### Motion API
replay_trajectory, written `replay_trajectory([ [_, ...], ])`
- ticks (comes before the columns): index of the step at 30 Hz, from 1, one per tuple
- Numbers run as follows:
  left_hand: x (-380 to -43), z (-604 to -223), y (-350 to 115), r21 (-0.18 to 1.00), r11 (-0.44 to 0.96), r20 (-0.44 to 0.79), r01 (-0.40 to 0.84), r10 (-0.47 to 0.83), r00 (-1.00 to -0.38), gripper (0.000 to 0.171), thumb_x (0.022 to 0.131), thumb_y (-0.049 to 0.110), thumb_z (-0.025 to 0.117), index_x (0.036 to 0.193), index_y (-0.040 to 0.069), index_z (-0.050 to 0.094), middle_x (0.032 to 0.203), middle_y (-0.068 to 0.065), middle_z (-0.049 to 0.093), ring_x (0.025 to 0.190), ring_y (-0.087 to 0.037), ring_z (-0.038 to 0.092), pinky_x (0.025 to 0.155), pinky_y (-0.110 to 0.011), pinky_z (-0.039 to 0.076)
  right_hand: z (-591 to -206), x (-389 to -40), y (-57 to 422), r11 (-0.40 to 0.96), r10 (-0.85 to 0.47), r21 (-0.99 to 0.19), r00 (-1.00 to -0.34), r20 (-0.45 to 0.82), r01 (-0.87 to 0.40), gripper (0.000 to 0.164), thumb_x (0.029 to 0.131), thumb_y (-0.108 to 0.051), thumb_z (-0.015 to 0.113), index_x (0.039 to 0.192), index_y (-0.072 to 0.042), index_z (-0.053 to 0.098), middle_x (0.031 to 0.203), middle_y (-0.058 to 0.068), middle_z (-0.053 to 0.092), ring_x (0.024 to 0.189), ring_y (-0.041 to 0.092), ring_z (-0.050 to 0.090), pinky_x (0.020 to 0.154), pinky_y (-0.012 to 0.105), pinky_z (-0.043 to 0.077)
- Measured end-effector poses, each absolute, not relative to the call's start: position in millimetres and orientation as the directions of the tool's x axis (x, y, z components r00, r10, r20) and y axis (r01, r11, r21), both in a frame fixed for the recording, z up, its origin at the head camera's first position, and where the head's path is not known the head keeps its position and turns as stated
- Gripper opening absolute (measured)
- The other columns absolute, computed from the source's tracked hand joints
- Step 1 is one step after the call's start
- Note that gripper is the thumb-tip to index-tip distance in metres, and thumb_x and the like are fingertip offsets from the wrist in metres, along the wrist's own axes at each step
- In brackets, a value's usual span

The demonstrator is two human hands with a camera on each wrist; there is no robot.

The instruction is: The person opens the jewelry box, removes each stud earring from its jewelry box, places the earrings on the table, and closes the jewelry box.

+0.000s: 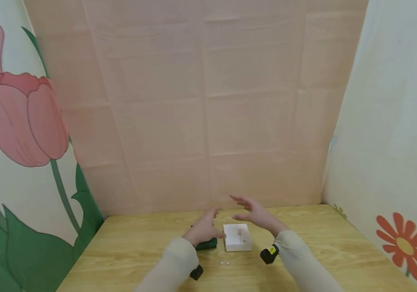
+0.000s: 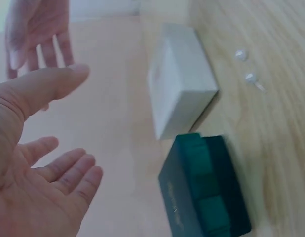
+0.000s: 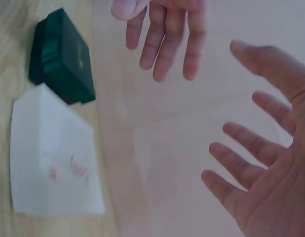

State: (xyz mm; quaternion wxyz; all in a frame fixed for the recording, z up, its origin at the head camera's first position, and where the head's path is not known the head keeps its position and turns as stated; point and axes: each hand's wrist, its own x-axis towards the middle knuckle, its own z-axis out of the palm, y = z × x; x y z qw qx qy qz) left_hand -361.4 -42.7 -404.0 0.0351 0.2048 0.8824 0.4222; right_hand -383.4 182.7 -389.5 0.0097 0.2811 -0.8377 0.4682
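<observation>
Both hands are raised above the table with fingers spread and nothing in them. The left hand is over a dark green box, hiding part of it in the head view. Up and to the right of a white box hovers the right hand, its palm facing the other hand. The white box has small red marks on its lid, seen in the right wrist view. Two small shiny earrings, one with a thin post showing, lie on the wood in front of the white box.
The pale wooden table meets a creased pinkish backdrop at its far edge. Printed curtains flank it, with a tulip at left and a red flower at right. Each wrist carries a small black camera.
</observation>
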Motion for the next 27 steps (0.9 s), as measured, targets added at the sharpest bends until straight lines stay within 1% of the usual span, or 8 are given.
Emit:
replay_trajectory([
  [4, -362.8, -414.1, -29.8, 0.737, 0.584, 0.117, 0.340, 0.385, -0.915, 0.091, 0.073, 0.020, 0.085, 0.148, 0.009, 0.034, 0.147, -0.016, 0.042, 0.132, -0.037, 0.043, 0.102, -0.056, 0.038, -402.4, -388.9, 192.1, 0.411, -0.483, -0.771, -0.833, 0.269, -0.487, 0.074, 0.083, -0.031, 0.075, 0.147, -0.017, 0.040, 0.152, 0.014, 0.038, 0.137, 0.046, 0.033, 0.108, 0.064, 0.025],
  [6, -365.1, -420.6, -23.9, 0.705, 0.621, 0.115, 0.341, 0.375, -0.920, 0.093, 0.072, 0.021, 0.086, 0.148, 0.009, 0.033, 0.148, -0.014, 0.042, 0.133, -0.035, 0.043, 0.103, -0.054, 0.039, -410.8, -390.8, 195.8, 0.431, -0.492, -0.772, -0.839, 0.234, -0.468, 0.076, 0.083, -0.031, 0.075, 0.148, -0.016, 0.039, 0.152, 0.016, 0.037, 0.137, 0.048, 0.031, 0.107, 0.066, 0.025],
  [9, -369.1, -429.9, -15.9, 0.649, 0.682, 0.101, 0.337, 0.362, -0.927, 0.096, 0.069, 0.022, 0.088, 0.147, 0.008, 0.035, 0.148, -0.014, 0.041, 0.132, -0.033, 0.044, 0.103, -0.051, 0.040, -423.6, -392.3, 199.8, 0.466, -0.487, -0.786, -0.859, 0.156, -0.406, 0.079, 0.082, -0.033, 0.076, 0.149, -0.016, 0.037, 0.152, 0.020, 0.034, 0.137, 0.050, 0.028, 0.103, 0.069, 0.026],
  [12, -374.5, -438.5, -9.4, 0.607, 0.724, 0.084, 0.329, 0.353, -0.932, 0.096, 0.066, 0.022, 0.089, 0.146, 0.006, 0.037, 0.148, -0.015, 0.041, 0.133, -0.033, 0.044, 0.104, -0.052, 0.039, -435.2, -394.1, 202.9, 0.486, -0.487, -0.793, -0.867, 0.104, -0.368, 0.081, 0.082, -0.031, 0.077, 0.149, -0.014, 0.035, 0.152, 0.024, 0.031, 0.137, 0.054, 0.024, 0.100, 0.071, 0.027],
  [16, -382.8, -450.2, -3.4, 0.569, 0.762, 0.069, 0.311, 0.332, -0.941, 0.097, 0.062, 0.019, 0.091, 0.144, 0.004, 0.040, 0.149, -0.017, 0.041, 0.134, -0.035, 0.042, 0.106, -0.053, 0.037, -448.6, -399.2, 205.2, 0.503, -0.482, -0.787, -0.872, 0.086, -0.356, 0.083, 0.078, -0.023, 0.080, 0.147, -0.008, 0.036, 0.151, 0.027, 0.032, 0.135, 0.057, 0.024, 0.100, 0.071, 0.027],
  [18, -385.9, -454.1, -1.4, 0.543, 0.784, 0.056, 0.301, 0.324, -0.944, 0.099, 0.061, 0.020, 0.091, 0.143, 0.004, 0.040, 0.149, -0.018, 0.040, 0.134, -0.036, 0.042, 0.105, -0.053, 0.037, -454.8, -401.3, 206.3, 0.523, -0.475, -0.777, -0.877, 0.076, -0.351, 0.086, 0.075, -0.022, 0.082, 0.146, -0.005, 0.037, 0.150, 0.027, 0.032, 0.134, 0.058, 0.025, 0.100, 0.071, 0.028],
  [23, -389.2, -458.4, 3.3, 0.447, 0.840, 0.040, 0.309, 0.326, -0.945, 0.100, 0.060, 0.024, 0.092, 0.142, -0.001, 0.040, 0.142, -0.019, 0.047, 0.124, -0.034, 0.051, 0.103, -0.048, 0.042, -466.5, -402.6, 207.4, 0.533, -0.475, -0.779, -0.879, 0.045, -0.328, 0.093, 0.069, -0.014, 0.085, 0.146, 0.000, 0.035, 0.151, 0.030, 0.027, 0.134, 0.057, 0.025, 0.103, 0.069, 0.025],
  [27, -390.5, -459.9, 7.3, 0.349, 0.880, 0.043, 0.323, 0.329, -0.943, 0.098, 0.060, 0.028, 0.092, 0.139, -0.004, 0.043, 0.134, -0.018, 0.054, 0.119, -0.031, 0.055, 0.102, -0.042, 0.043, -467.3, -398.5, 203.6, 0.542, -0.469, -0.783, -0.883, 0.019, -0.305, 0.094, 0.066, -0.003, 0.083, 0.146, 0.003, 0.033, 0.151, 0.032, 0.026, 0.136, 0.054, 0.024, 0.106, 0.068, 0.021],
])
